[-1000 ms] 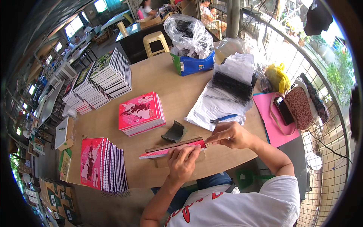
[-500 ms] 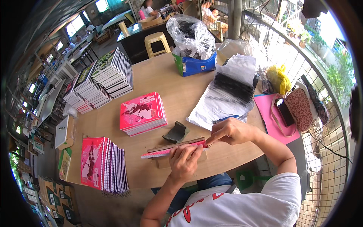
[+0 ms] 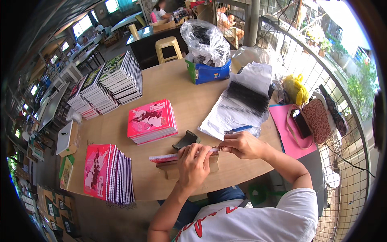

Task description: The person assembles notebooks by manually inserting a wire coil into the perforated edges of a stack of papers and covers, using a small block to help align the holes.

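Note:
A pink-covered notebook [image 3: 160, 157] is held on edge near the table's front, its white spiral-punched edge facing up. Around its middle, my left hand [image 3: 192, 164] is closed, with fingers over the top edge. At the notebook's right end, my right hand [image 3: 242, 145] pinches at the corner of the binding; what lies between its fingertips is too small to make out. Under the notebook sits a brown wooden block [image 3: 172, 172], partly hidden by my left hand. Just beyond is a dark grey curved piece [image 3: 187, 139]. Blue-handled pliers [image 3: 240, 129] lie past my right hand.
Pink notebooks stand in a stack [image 3: 150, 121] and a fanned row [image 3: 109, 173] at left, with taller book stacks [image 3: 117, 76] behind. Black binding coils [image 3: 246, 95] lie on white sheeting. A plastic-filled blue box [image 3: 211, 72], pink folder [image 3: 290, 137] and patterned bag [image 3: 317, 121] stand farther off.
My right hand has turned from a pointing pose to a pinch at the notebook's end. The notebook has tipped, and the brown strip beyond it no longer shows there.

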`<action>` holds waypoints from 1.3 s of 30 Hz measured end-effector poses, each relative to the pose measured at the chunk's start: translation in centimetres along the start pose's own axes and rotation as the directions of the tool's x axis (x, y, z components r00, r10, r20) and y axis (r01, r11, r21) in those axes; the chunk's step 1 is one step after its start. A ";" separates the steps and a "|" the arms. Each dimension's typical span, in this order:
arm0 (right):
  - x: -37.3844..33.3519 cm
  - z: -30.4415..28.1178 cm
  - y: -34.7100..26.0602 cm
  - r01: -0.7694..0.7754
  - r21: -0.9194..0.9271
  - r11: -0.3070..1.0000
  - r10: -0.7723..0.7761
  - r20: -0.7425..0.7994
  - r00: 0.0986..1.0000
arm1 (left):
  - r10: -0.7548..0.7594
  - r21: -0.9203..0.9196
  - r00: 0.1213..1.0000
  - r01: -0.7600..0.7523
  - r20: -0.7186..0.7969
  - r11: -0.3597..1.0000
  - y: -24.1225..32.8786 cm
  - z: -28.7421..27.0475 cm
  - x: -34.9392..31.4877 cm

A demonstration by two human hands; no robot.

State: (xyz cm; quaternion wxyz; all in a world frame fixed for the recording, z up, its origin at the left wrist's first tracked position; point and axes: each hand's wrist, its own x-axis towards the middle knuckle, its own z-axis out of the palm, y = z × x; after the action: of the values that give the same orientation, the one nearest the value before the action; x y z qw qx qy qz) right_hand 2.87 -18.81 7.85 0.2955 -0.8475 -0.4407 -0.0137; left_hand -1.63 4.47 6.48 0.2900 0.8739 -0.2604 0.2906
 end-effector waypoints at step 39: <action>13.8 5.2 3.3 -0.189 -0.252 0.949 0.265 0.314 0.912 | 0.065 0.136 0.998 -0.061 -0.025 0.989 0.5 1.0 -1.0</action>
State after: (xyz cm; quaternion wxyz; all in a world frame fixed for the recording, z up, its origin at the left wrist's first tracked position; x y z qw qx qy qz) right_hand 12.56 -7.43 5.85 0.1197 -0.9094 -0.3794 0.1210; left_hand -2.28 3.76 5.38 0.2248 0.8785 -0.2633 0.3292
